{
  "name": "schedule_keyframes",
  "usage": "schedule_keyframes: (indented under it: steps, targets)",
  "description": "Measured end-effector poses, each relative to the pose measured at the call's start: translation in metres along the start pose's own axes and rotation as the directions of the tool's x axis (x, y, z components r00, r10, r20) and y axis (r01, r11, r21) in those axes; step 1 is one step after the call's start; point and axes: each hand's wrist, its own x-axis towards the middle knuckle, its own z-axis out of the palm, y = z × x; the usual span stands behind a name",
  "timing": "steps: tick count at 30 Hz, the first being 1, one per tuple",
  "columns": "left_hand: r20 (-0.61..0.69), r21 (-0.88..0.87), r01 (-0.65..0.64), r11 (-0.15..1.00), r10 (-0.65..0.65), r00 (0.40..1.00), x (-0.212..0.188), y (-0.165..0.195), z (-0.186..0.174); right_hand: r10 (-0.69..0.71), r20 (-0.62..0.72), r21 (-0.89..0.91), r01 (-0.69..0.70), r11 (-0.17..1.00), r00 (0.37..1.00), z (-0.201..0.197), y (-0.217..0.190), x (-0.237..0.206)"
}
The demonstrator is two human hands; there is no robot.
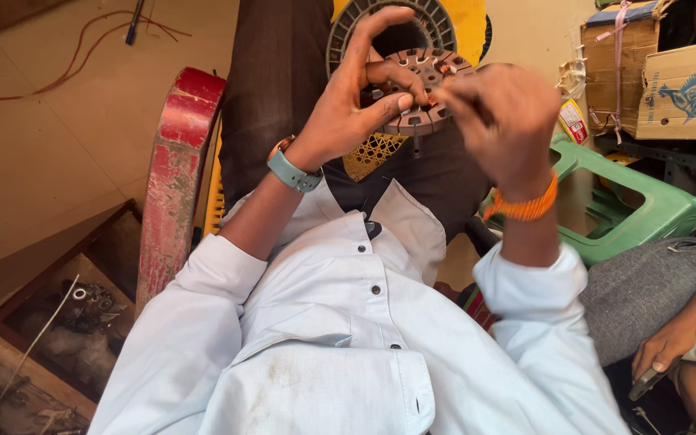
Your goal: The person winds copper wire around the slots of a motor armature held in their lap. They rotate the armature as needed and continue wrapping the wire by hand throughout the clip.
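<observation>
Partly hidden behind both hands: a round slotted motor core, brown, ringed with T-shaped teeth, only its top and lower rim showing. Held up in front of the chest, above the lap. Left hand curled on the core's left edge, thumb and fingers pinching the rim, index finger arched high over the top. Right hand blurred, turned back-side to the camera, fingertips bunched together at the core's right edge; whatever is pinched there too small and smeared to make out.

Grey watch with a smooth strap on the left wrist; orange thread band, ribbed, on the right. Pale blue shirt, lightly stained, filling the near view.

Beyond the hands, a larger dark ring with fine radial slots, half covered. Red worn plank at left, paint chipped. Green plastic stool at right, cut by a cardboard box. Another person's hand at the near right edge, resting on a dark flat object, mostly out of frame.
</observation>
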Motion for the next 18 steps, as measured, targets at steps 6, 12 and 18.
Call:
schedule_keyframes:
  steps: [6,12,18]
  targets:
    - [0.012,0.12,-0.012,0.993,0.01,1.0,0.008,0.012,0.003,0.595,-0.149,0.299,-0.538,0.788,0.79,0.028,-0.041,-0.05]
    - [0.06,0.396,-0.147,0.906,0.135,0.989,0.014,0.024,0.004,0.802,-0.101,0.888,-0.31,0.339,0.589,0.062,-0.056,-0.08]
    - [0.139,0.54,-0.236,0.808,0.192,0.972,0.022,0.024,0.005,0.803,0.014,0.961,-0.229,0.153,0.596,0.084,-0.057,-0.096]
